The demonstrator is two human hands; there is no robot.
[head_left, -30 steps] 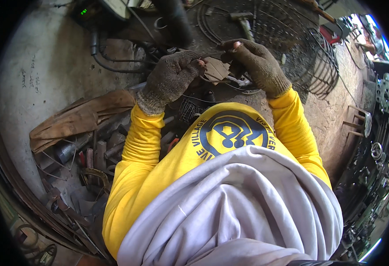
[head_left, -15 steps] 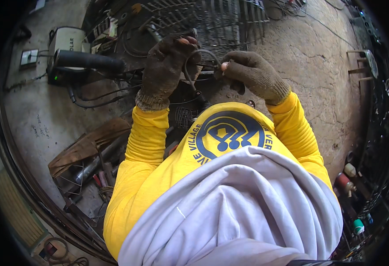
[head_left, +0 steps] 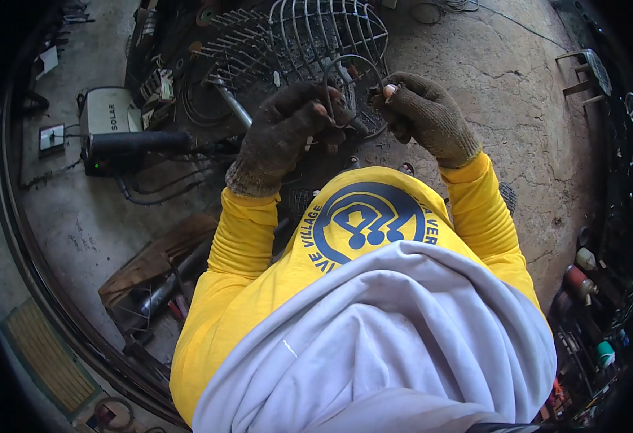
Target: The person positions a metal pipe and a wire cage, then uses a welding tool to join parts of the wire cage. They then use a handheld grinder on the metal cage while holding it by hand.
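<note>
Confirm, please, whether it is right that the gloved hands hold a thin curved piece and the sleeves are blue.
Not quite: the sleeves are yellow, not blue, as the head view shows; the gloved left hand and right hand hold a thin curved piece.

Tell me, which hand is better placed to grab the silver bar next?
The left hand, probably. In the picture, the silver bar shows right beside it, while the right hand is farther across, past the wire loop. Both seem to pinch that wire, though, so the left might need freeing first.
</note>
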